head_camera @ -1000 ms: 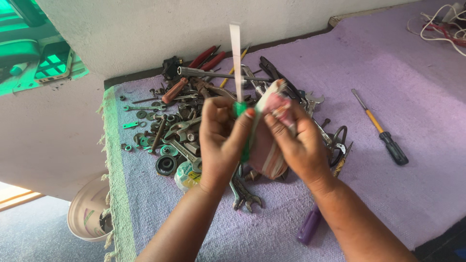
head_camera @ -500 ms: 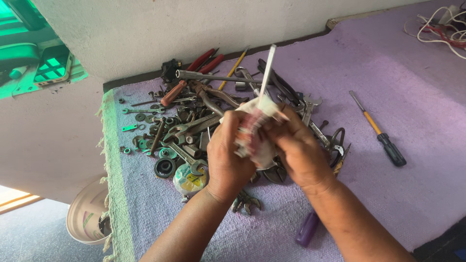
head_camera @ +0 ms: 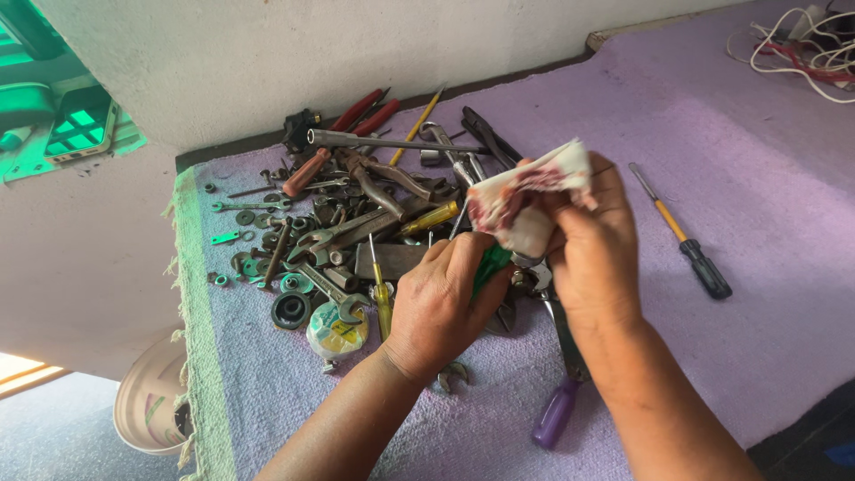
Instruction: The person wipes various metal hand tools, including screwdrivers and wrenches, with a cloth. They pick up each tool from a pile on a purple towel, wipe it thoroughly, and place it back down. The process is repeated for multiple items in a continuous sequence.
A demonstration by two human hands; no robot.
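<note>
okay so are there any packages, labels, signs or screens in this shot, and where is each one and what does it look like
Phone screen: top left, beyond the purple mat, a dark-edged rectangle glowing green.
Round label on a tape roll: front of the tool pile, just left of the left hand; a disc in pale yellow, green and white.
No signs or packages show. The right hand holds only a red-and-white patterned cloth.

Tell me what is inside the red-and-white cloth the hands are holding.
The cloth is bunched in the right hand. Below it, a green handle shows in the left hand. The tool's upper part is covered by the cloth, so its kind cannot be told.
</note>
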